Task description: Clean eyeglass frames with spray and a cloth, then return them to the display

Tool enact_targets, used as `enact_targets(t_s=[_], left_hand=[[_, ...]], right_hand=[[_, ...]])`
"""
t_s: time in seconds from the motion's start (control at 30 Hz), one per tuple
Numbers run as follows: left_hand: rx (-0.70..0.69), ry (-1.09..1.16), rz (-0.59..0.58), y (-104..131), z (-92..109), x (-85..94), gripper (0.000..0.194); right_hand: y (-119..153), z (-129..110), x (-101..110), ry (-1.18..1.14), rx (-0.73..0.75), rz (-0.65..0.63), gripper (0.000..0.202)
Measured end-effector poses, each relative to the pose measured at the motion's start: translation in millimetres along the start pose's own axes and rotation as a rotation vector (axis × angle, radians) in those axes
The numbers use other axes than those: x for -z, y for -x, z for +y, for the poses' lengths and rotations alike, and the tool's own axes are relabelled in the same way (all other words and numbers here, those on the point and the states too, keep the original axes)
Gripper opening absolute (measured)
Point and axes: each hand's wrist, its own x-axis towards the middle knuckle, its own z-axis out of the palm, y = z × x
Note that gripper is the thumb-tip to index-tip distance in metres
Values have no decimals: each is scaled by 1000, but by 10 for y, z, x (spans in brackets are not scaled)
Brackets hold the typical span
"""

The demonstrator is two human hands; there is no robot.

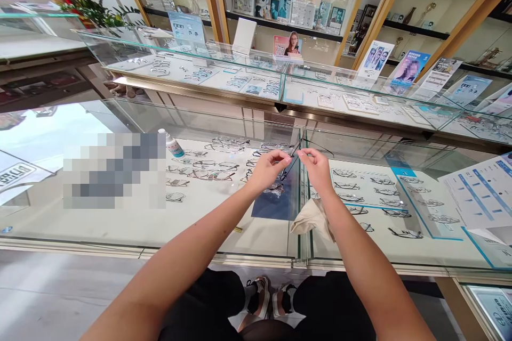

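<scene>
Both my hands are raised over the glass counter, holding a thin dark pair of eyeglasses [296, 147] between them. My left hand [269, 169] pinches the glasses with thumb and forefinger. Close beside it, my right hand [318, 168] is closed in a pinch on the other side of the same pair. One thin temple sticks out past the right fingers; the lenses are hard to make out against the glass. A beige cloth [314, 218] lies crumpled on the counter below my right wrist.
A small white bottle with a blue base [173, 145] stands on the counter at left. Rows of glasses [212, 165] lie under the countertop. A white printed card [480, 192] stands at right. Behind runs a second glass display case [240, 81].
</scene>
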Motion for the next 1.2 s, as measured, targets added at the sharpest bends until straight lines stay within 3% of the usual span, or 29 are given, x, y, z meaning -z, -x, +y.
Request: enact_targets(t_s=[0.23, 0.6, 0.8, 0.97, 1.1, 1.2], left_hand=[[45, 49, 40, -2, -60, -28, 40], [157, 180, 238, -138, 34, 207, 42], [92, 202, 307, -185, 37, 314, 38], [41, 169, 349, -189, 37, 325, 41], [20, 128, 338, -167, 43, 294, 40], [7, 85, 281, -130, 64, 233, 40]], right_hand=[[-57, 57, 39, -47, -57, 49, 37], [-144, 21, 185, -141, -203, 208, 25], [-171, 43, 210, -191, -250, 198, 25], [-157, 54, 210, -98, -288, 180, 27], [-103, 18, 199, 34, -77, 370, 24], [-34, -22, 136, 127, 136, 331, 21]])
